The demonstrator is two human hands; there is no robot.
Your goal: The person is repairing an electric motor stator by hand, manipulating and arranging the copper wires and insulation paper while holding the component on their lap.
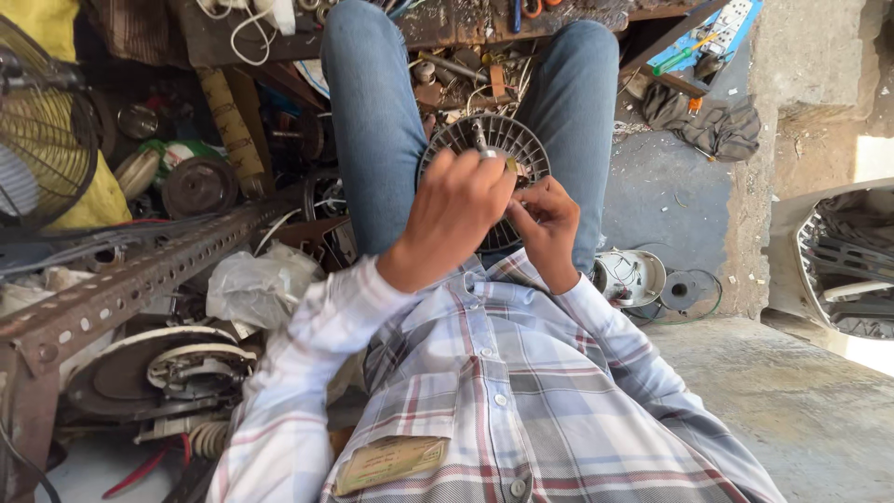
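Note:
A round grey slotted fan motor housing (507, 140) rests in my lap between my jeans-clad knees, its shaft pointing up. My left hand (453, 216) is closed over the near side of the housing, gripping a small metal part near the shaft. My right hand (543, 224) sits beside it, fingers pinched on a small brass-coloured piece at the housing's rim. The lower half of the housing is hidden behind both hands.
A perforated rusty steel angle bar (140, 279) runs along the left. Motor parts, a plastic bag (259, 284) and a wire fan guard (42, 121) crowd the left floor. A white motor cover (633, 277) and a grey rag (712, 126) lie to the right, by a concrete ledge.

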